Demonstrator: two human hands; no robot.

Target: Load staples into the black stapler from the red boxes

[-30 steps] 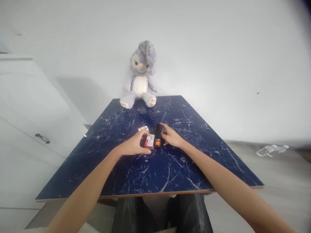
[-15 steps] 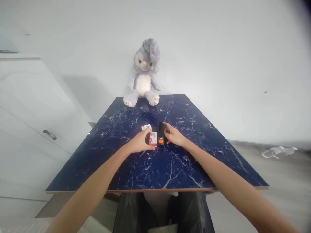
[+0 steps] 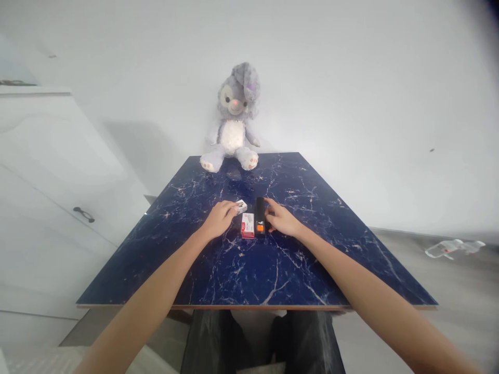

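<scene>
At the nearest, the person's legs [image 3: 312, 340], in dark clothing, show beneath the near edge of a table [image 3: 249, 275] with a dark blue, white-veined top. Both bare forearms reach in over that edge from the near left and the near right, and the hands come close together around the middle of the tabletop.

There a red-and-white box [image 3: 248, 226] lies between the two hands, its printed face up and its red side toward the near edge. Just to its right is a long black object [image 3: 260, 208], set lengthwise from near to far, with an orange part [image 3: 260, 228] at its near end. The right hand [image 3: 284, 218] is on the right of this black object, its fingers partly bent and set against that side; whether they grip it or only rest there, I cannot tell.

A little farther off, beyond the red-and-white box and slightly left, lies a small white box [image 3: 241, 205]. The left hand [image 3: 220, 218] has its fingertips at the left side of it, fingers loosely curved; its thumb is hard to make out, so I cannot tell how firmly it has hold.

On the far left stands a white cabinet [image 3: 47, 182] with a dark handle [image 3: 83, 214]; on the far right, clear plastic packaging [image 3: 454, 248] lies on the floor. At the table's far edge a grey plush toy [image 3: 233, 135] sits upright before a pale wall [image 3: 343, 78].
</scene>
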